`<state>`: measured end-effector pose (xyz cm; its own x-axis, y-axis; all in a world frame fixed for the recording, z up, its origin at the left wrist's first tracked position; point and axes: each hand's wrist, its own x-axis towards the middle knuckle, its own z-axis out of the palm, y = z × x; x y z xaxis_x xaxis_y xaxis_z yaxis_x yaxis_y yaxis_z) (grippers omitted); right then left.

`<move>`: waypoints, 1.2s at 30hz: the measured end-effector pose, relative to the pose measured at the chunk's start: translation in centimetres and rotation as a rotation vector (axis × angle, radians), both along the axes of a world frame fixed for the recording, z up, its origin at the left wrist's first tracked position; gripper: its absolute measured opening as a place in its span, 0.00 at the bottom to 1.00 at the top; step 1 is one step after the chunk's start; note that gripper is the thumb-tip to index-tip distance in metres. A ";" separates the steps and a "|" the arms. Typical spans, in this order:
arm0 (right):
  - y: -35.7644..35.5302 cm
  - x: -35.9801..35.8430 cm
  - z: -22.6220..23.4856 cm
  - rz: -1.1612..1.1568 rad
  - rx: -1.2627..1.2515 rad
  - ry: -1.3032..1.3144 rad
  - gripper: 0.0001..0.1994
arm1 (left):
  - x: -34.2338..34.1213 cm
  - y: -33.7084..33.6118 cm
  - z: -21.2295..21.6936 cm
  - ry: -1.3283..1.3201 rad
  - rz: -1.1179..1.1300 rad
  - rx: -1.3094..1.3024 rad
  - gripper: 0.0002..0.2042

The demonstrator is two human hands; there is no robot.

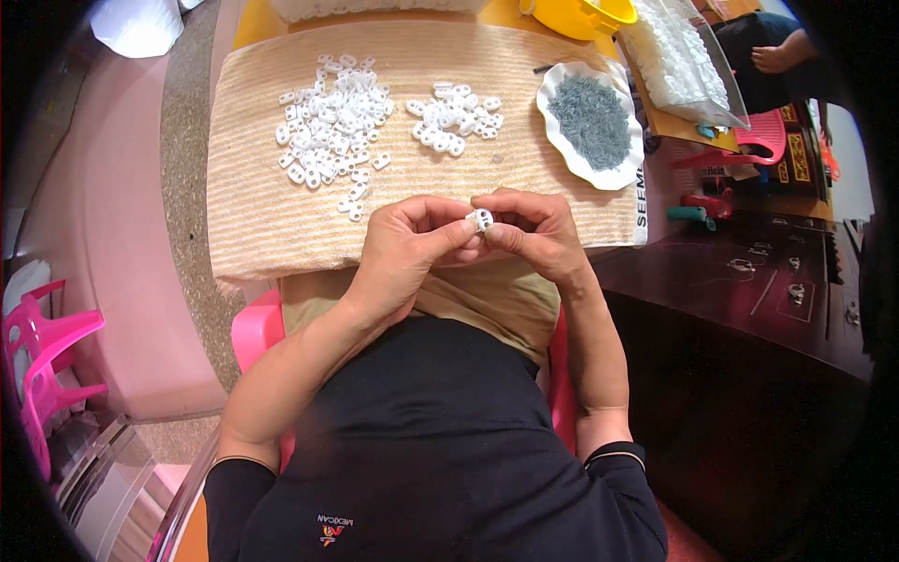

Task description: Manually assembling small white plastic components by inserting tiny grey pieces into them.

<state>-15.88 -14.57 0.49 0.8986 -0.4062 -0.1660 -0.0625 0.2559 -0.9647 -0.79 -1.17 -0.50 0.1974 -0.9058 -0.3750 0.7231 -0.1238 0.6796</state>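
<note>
Above the near edge of the striped cloth (281, 225) covering the surface, the left hand (403, 248) and right hand (534, 234) meet, fingers of both pressed together on one small white plastic piece (482, 220) held between the fingertips. It looks light, hard and smooth, so likely slippery; a pinch across its flat sides seems the safest hold, since it could easily flick away. Farther out on the cloth lie a large heap of white pieces (332, 117) and a smaller heap (456, 117). To the right sits a white scalloped dish (554, 131) of tiny grey metal parts (590, 120).
</note>
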 end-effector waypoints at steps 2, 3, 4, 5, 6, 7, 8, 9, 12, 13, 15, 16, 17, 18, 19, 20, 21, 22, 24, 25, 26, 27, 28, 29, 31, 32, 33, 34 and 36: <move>0.1 0.0 0.0 -0.007 0.013 -0.004 0.15 | 0.0 0.0 0.1 0.000 -0.006 -0.008 0.08; 0.0 0.0 0.0 -0.013 0.027 -0.007 0.15 | 0.0 -0.1 0.2 0.020 -0.006 -0.011 0.08; 0.0 -0.1 0.1 -0.014 0.025 -0.008 0.15 | 0.1 -0.1 0.2 0.040 -0.007 -0.014 0.08; 0.0 -0.1 0.2 0.008 0.001 -0.034 0.15 | 0.1 -0.1 0.2 0.039 -0.008 -0.016 0.08; 0.0 -0.1 0.2 0.029 -0.024 -0.061 0.15 | 0.2 -0.1 0.2 0.057 -0.020 -0.023 0.07; 0.0 -0.1 0.3 0.027 -0.026 -0.062 0.15 | 0.2 -0.1 0.2 0.076 -0.032 -0.031 0.07; 0.0 -0.2 0.3 0.025 -0.025 -0.082 0.15 | 0.2 -0.1 0.1 0.074 -0.033 -0.033 0.07; 0.1 -0.2 0.3 0.023 -0.024 -0.101 0.15 | 0.2 -0.1 0.0 0.111 -0.048 -0.041 0.07; 0.2 -0.4 0.3 0.025 0.051 -0.124 0.15 | 0.3 -0.2 0.2 0.177 -0.069 -0.050 0.07; 0.4 -0.4 0.4 0.024 0.049 -0.127 0.15 | 0.3 -0.1 0.3 0.210 -0.075 -0.049 0.07; 0.9 -0.2 0.8 -0.041 0.129 -0.106 0.17 | 0.2 0.0 0.5 0.234 -0.078 -0.051 0.07; 1.0 -0.1 0.8 -0.043 0.128 -0.108 0.17 | 0.2 0.0 0.6 0.261 -0.079 -0.053 0.08; 1.1 0.0 0.8 -0.047 0.080 -0.126 0.16 | 0.2 0.0 0.7 0.259 -0.081 -0.053 0.08; 1.1 0.0 0.8 -0.051 0.031 -0.144 0.16 | 0.1 0.0 0.7 0.268 -0.077 -0.052 0.07; 1.2 0.1 1.0 -0.052 0.031 -0.145 0.16 | 0.1 0.0 0.7 0.277 -0.073 -0.051 0.07; 1.2 0.2 1.3 -0.051 -0.015 -0.154 0.16 | 0.1 0.0 0.6 0.276 -0.074 -0.051 0.07; 1.3 0.3 1.5 -0.049 -0.060 -0.163 0.15 | 0.1 0.0 0.6 0.282 -0.085 -0.065 0.07; 1.3 0.3 1.5 -0.049 -0.060 -0.164 0.15 | 0.1 0.0 0.6 0.288 -0.095 -0.079 0.06; 1.3 0.3 1.5 -0.053 -0.094 -0.144 0.15 | 0.2 0.0 0.6 0.290 -0.098 -0.087 0.05; 1.2 0.2 1.3 -0.053 -0.094 -0.144 0.15 | 0.2 0.0 0.6 0.294 -0.103 -0.095 0.05; 1.0 0.0 0.9 -0.044 -0.170 -0.137 0.15 | 0.1 0.0 0.6 0.294 -0.104 -0.095 0.05; 0.9 -0.1 0.7 -0.034 -0.247 -0.130 0.14 | 0.0 0.0 0.6 0.295 -0.105 -0.101 0.05; 0.9 0.0 0.8 -0.033 -0.246 -0.130 0.14 | 0.0 0.1 0.5 0.295 -0.103 -0.107 0.05; 0.9 0.1 1.2 -0.020 -0.283 -0.116 0.14 | -0.1 0.1 0.5 0.295 -0.103 -0.107 0.05; 1.0 0.2 1.3 -0.007 -0.320 -0.102 0.14 | -0.2 0.2 0.3 0.300 -0.091 -0.127 0.05; 1.1 0.2 1.3 -0.016 -0.326 -0.109 0.14 | -0.2 0.2 0.3 0.300 -0.092 -0.127 0.05; 1.2 0.2 1.3 -0.025 -0.332 -0.116 0.14 | -0.2 0.2 0.3 0.299 -0.093 -0.132 0.05; 1.2 0.3 1.4 -0.025 -0.333 -0.117 0.14 | -0.2 0.2 0.3 0.297 -0.094 -0.138 0.05; 1.2 0.4 1.5 -0.030 -0.365 -0.126 0.14 | -0.3 0.3 0.3 0.289 -0.092 -0.136 0.05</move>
<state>-15.49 -13.32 1.96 0.8897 -0.4443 0.1048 0.0641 -0.1057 -0.9923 -1.04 -0.89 -0.16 0.0155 -0.9604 -0.2782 0.8786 -0.1197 0.4623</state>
